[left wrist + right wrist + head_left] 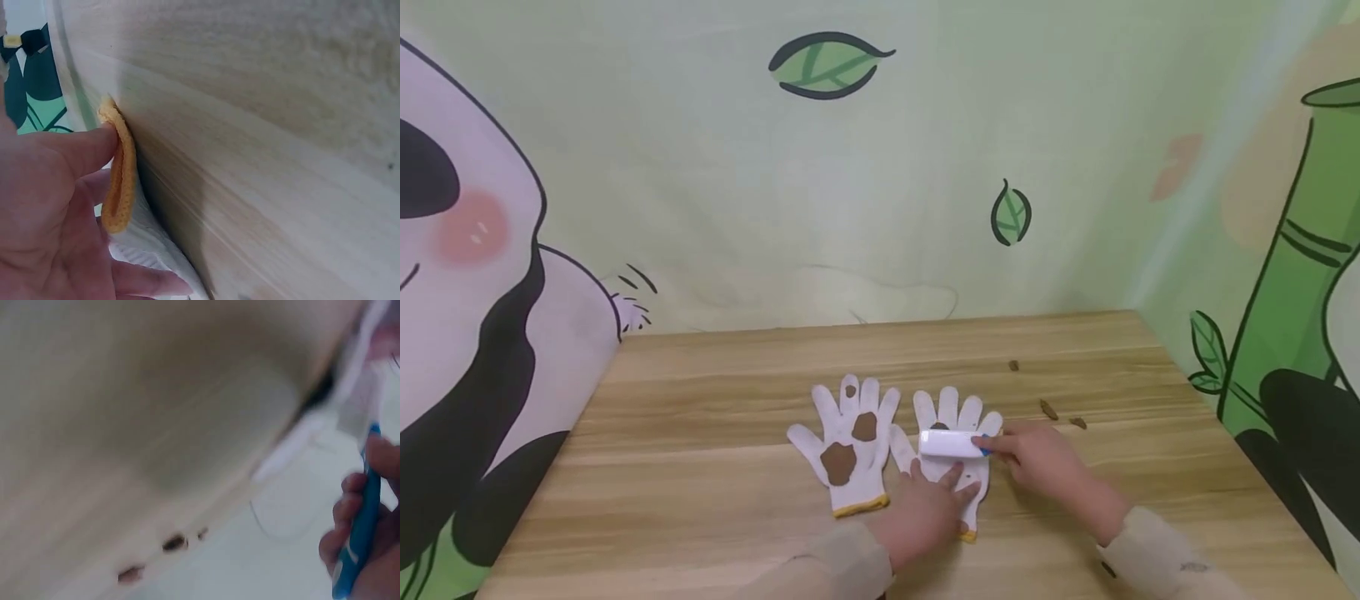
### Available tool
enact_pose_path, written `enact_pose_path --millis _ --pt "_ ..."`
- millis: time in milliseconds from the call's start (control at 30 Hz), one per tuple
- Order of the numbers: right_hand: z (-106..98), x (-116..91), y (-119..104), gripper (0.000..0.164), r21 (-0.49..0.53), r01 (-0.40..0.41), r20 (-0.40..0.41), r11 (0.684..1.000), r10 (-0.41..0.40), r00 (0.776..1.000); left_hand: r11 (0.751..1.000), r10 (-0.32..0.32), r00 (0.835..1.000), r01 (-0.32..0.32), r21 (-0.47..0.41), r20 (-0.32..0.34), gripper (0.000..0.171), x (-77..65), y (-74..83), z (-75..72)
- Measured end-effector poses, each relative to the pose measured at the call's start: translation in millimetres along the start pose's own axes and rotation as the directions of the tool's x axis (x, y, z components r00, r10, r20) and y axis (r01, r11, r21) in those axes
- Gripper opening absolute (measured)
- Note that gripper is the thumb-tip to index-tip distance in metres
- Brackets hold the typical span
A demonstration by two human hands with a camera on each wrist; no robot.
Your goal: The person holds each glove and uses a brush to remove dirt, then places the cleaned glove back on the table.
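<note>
Two white knitted gloves with yellow cuffs lie side by side on the wooden table. Brown patches mark the left glove (867,473). My left hand (922,510) rests on the lower part of the right glove (950,409) with its fingers spread. In the left wrist view, the thumb touches the yellow cuff (124,181). My right hand (1047,458) grips the blue handle (361,532) of what looks like a lint roller (951,443). Its white head lies across the right glove, covering part of a dark patch.
Small brown bits (1048,409) lie on the table (715,383) to the right of and beyond the gloves; some also show in the right wrist view. A green cloth backdrop (700,167) with printed pandas, leaves and bamboo stands behind and beside the table.
</note>
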State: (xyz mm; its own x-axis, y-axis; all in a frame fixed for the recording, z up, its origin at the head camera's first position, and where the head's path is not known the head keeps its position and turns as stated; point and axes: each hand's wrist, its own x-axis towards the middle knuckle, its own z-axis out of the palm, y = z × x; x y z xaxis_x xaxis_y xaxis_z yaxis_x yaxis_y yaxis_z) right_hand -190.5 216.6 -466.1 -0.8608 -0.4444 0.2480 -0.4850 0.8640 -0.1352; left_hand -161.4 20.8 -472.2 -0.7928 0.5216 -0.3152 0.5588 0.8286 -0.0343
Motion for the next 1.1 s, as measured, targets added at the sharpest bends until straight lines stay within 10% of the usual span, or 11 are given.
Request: enact_pose_path --millis 1100 --pt "27.5 17.2 -12.1 0.056 -0.179 -0.141 -0.091 0.974 0.126 0.988 0.995 -0.068 0.997 0.07 -0.072 0.022 0.056 -1.6 5.3 5.0"
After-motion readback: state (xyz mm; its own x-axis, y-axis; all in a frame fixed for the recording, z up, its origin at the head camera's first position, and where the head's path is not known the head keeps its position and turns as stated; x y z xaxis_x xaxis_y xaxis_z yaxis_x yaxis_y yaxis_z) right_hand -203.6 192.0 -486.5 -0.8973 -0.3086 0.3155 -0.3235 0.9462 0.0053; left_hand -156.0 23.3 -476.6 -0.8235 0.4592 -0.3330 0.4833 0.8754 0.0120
